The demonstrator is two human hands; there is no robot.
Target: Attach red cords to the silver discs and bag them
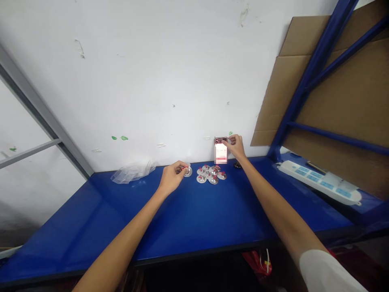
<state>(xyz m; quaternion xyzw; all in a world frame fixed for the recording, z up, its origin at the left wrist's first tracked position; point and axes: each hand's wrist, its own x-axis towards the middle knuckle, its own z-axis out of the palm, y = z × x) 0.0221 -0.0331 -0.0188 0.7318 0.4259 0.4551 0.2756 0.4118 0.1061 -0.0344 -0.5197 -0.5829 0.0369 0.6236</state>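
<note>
The left hand point(173, 177) pinches a shiny finger cymbal point(189, 172) by its red string, just above the blue table point(182, 219). More finger cymbals point(213, 179) with red strings sit in a pile just to its right. The right hand point(236, 147) is at the top of a phone point(221, 151) that stands up by the white wall point(170, 73). I cannot tell if it grips the phone.

Plain white sleeve point(330, 272) on right arm point(279, 211); left forearm point(130, 233) bare; left hand point(173, 177), right hand point(236, 147) bare.
</note>
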